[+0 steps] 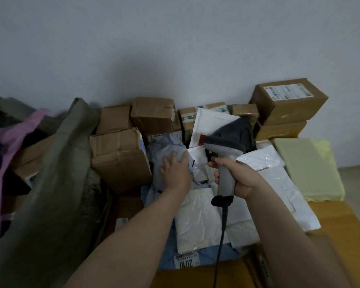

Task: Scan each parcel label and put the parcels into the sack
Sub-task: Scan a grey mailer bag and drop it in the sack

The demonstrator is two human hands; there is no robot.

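Selection step: my left grip lay flat-fingered on a grey bag near the sack; my right grip clasped the scanner. Next, I judged, its label needed exposing.

Everything's on a flat cardboard sheet in front of me: blue bag at its near edge, white bags mid & partly over the blue one, yellow bag on the rt, boxes at back by the wall, bare floor far rt.
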